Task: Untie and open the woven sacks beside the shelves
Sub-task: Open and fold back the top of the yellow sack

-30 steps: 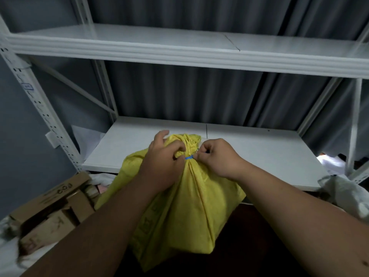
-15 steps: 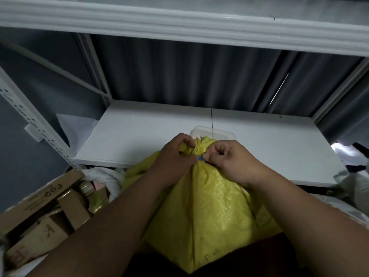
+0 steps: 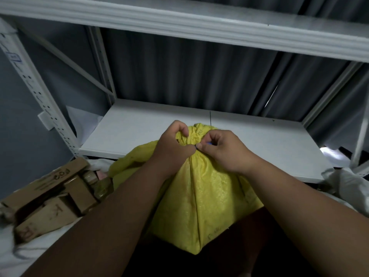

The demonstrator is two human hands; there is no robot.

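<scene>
a yellow woven sack [image 3: 201, 200] stands upright in front of the lower white shelf [image 3: 139, 128], its gathered neck rising to about the shelf's front edge. both bare hands work at that neck. the left hand [image 3: 171, 150] is curled around the left side of the bunched top, thumb and forefinger closed on a fold of the yellow fabric. the right hand [image 3: 223, 150] sits just beside it on the right, its thumb and forefinger pinched together on a small blue tie [image 3: 207, 143] that circles the neck; only a sliver of the blue shows between the fingertips. the 2 hands nearly touch at the knot. the sack's mouth is still cinched, with a crumpled tuft of fabric poking up above the tie.

below the neck the sack widens into a full body with a crease running down its middle. to the left, flattened cardboard boxes [image 3: 52, 196] lie tilted on white cloth, with dark marker scrawls on them. a perforated white upright [image 3: 40, 96] of the shelving rises at the left, and an upper shelf [image 3: 179, 19] spans the top. dark pleated curtain [image 3: 189, 72] hangs behind the shelves. a white bag [image 3: 351, 184] lies at the right edge.
</scene>
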